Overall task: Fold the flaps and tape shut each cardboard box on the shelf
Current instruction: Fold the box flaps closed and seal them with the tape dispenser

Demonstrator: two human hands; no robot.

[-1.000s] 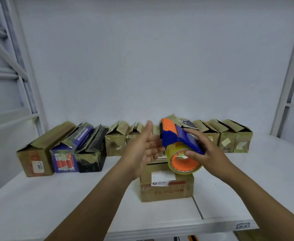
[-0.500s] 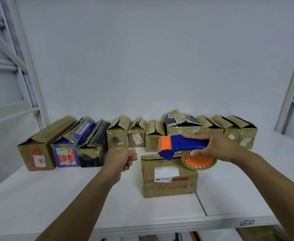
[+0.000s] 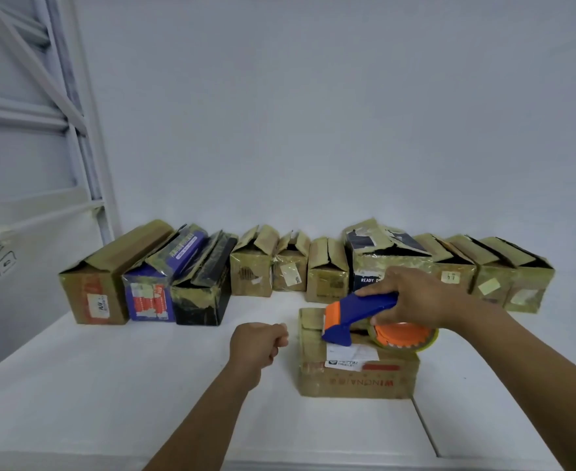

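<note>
Cardboard box (image 3: 358, 375), flaps folded flat, stands on the white shelf (image 3: 144, 385) in front of the row of open boxes (image 3: 252, 273). Right hand (image 3: 419, 297) wraps its fingers round the blue tape dispenser (image 3: 361, 309), nose at the lid's left end. Left hand (image 3: 256, 341), just beside the box, is fisted; no tape end discernible. Advisable: anchor tape over the edge, then draw straight along the seam.
</note>
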